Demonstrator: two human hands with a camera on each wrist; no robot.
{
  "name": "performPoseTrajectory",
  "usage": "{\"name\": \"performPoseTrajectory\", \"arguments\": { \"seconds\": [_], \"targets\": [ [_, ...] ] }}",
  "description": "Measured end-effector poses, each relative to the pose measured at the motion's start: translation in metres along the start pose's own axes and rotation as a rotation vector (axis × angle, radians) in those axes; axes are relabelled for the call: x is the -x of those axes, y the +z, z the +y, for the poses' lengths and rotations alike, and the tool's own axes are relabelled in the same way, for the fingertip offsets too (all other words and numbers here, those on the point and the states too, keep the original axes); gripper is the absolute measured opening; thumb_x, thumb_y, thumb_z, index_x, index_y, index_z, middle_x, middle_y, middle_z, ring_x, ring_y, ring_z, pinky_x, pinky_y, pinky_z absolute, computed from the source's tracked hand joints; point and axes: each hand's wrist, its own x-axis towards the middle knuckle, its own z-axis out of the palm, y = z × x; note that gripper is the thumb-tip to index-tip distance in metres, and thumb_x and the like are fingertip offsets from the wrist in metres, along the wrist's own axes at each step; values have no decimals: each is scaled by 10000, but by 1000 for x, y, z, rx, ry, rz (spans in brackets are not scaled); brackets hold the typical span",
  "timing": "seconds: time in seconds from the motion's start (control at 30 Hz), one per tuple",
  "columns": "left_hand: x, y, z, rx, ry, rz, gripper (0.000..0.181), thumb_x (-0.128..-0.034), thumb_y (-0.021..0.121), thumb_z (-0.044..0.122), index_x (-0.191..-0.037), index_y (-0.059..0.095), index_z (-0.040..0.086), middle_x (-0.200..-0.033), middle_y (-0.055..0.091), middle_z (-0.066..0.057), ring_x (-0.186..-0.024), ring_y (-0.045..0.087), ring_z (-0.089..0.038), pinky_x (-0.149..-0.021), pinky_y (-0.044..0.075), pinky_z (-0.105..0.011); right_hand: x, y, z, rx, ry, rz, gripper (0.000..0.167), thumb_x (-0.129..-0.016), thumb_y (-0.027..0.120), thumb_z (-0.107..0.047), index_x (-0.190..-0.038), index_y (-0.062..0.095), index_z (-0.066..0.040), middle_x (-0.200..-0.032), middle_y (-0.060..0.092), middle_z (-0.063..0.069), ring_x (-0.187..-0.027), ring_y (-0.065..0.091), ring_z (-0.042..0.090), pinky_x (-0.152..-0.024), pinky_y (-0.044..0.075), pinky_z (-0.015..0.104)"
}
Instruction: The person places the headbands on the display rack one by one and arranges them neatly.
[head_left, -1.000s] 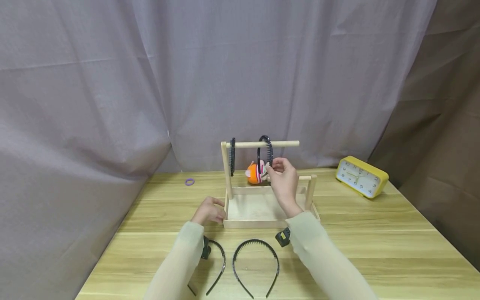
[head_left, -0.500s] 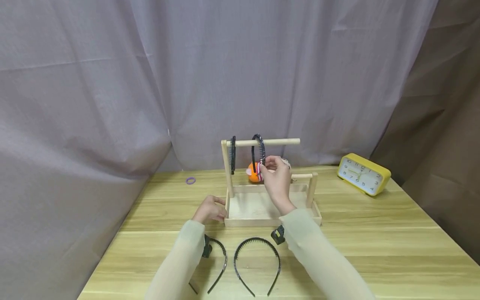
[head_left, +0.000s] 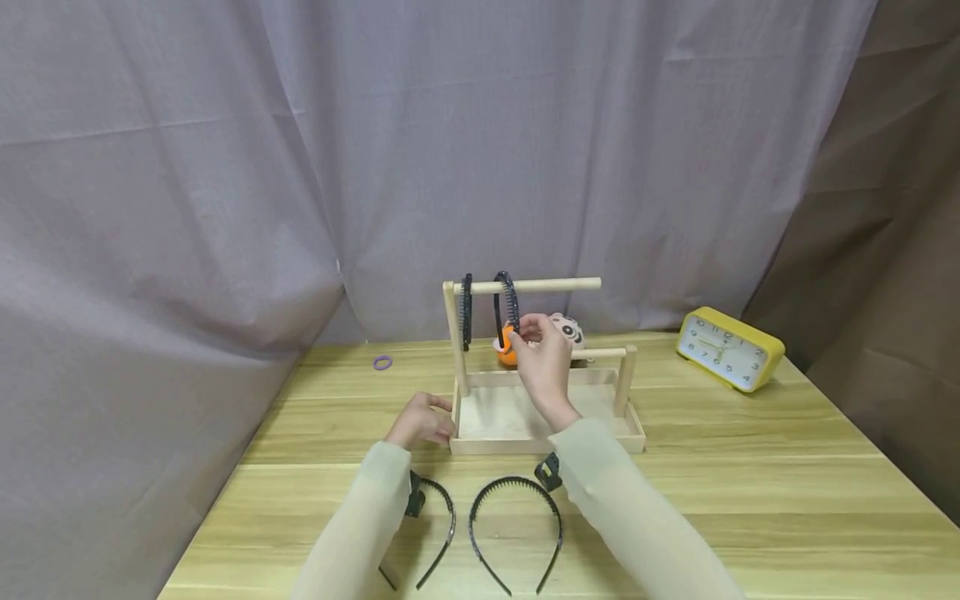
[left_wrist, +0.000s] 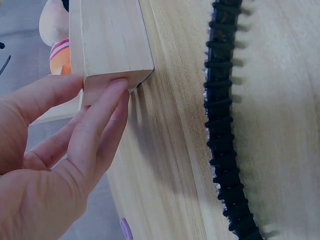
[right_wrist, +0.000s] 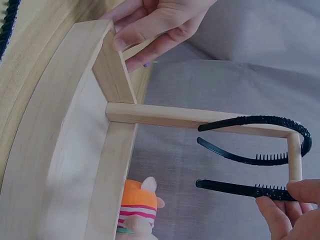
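Observation:
A wooden rack has a tray base (head_left: 510,447) and a top rod (head_left: 558,284). One black toothed headband (head_left: 467,312) hangs on the rod beside the left post. To its right a second black headband (head_left: 502,279) loops over the rod, its side pinched between thumb and fingers of my right hand (head_left: 546,362). My left hand (head_left: 423,421) touches the tray's left end; in the left wrist view its fingers (left_wrist: 102,110) lie against the wooden corner (left_wrist: 120,50). The right wrist view shows the held headband (right_wrist: 240,190) below the hanging one (right_wrist: 270,121).
Two black headbands lie in front of the rack, one (head_left: 515,482) at the middle, one (head_left: 450,521) partly under my left sleeve. A purple ring (head_left: 382,362) lies at the left. Plush toys (head_left: 567,330) stand behind the rack, a yellow clock (head_left: 729,348) to the right.
My right hand has moved left, sliding its headband along the rod nearer to the hanging one. More of the pale plush toy shows. My left hand stays at the tray's end.

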Motion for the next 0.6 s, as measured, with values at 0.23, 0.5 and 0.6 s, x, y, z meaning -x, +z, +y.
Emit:
{"name": "performPoseTrajectory", "arguments": {
  "seconds": [0.23, 0.5, 0.6],
  "targets": [
    [0, 1, -1, 10, 2, -3, 509, -738, 633, -165, -1238, 541, -155, -892, 682, -286, -792, 717, -380, -698, 645, -364, 0, 7, 2, 52, -10, -13, 143, -829, 742, -42, -943, 658, -26, -886, 721, 128, -802, 675, 263, -741, 559, 344],
    [0, 0, -1, 8, -2, -5, 504, -753, 640, -160, -1246, 535, -148, -925, 671, -281, -805, 715, -378, -709, 645, -366, 2, 5, 7, 12, 5, -73, 231, -821, 771, -87, -1010, 659, -15, -985, 716, 138, -891, 695, 281, -824, 608, 367],
    [0, -1, 0, 3, -9, -7, 505, -760, 645, -151, -1253, 532, -140, -936, 670, -275, -809, 715, -374, -714, 644, -364, 6, -2, 9, -6, 37, -115, 304, -820, 780, -107, -1065, 637, 2, -1052, 692, 158, -954, 681, 300, -853, 611, 350]
  ]
}}
